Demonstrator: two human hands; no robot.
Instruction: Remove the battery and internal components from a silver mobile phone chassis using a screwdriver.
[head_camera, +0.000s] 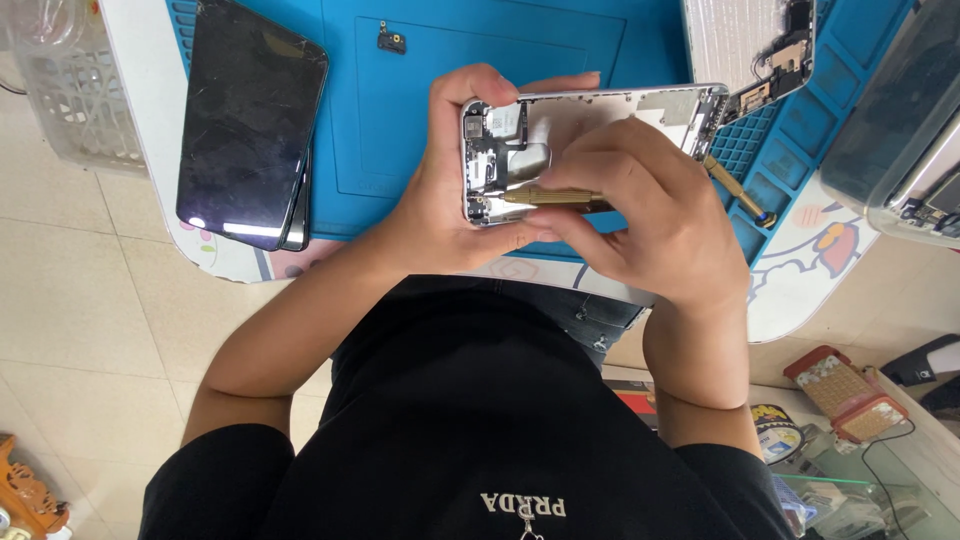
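head view: left hand (450, 190) closed around the end of an opened phone housing (600, 115), held above the blue mat (400, 90) on the counter (800, 270). right hand (650, 210) grips a brass screwdriver (550, 197), tip at the housing's inner parts. clear plastic container (900, 120) at right holds phone parts. black screen panel (250, 120) lies at left. red-edged packet (845, 390) lies lower right.

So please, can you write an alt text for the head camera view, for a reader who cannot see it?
A person's left hand holds an opened phone frame above a blue repair mat, while the right hand works a brass-coloured screwdriver inside it. A cracked dark phone screen lies on the mat to the left.
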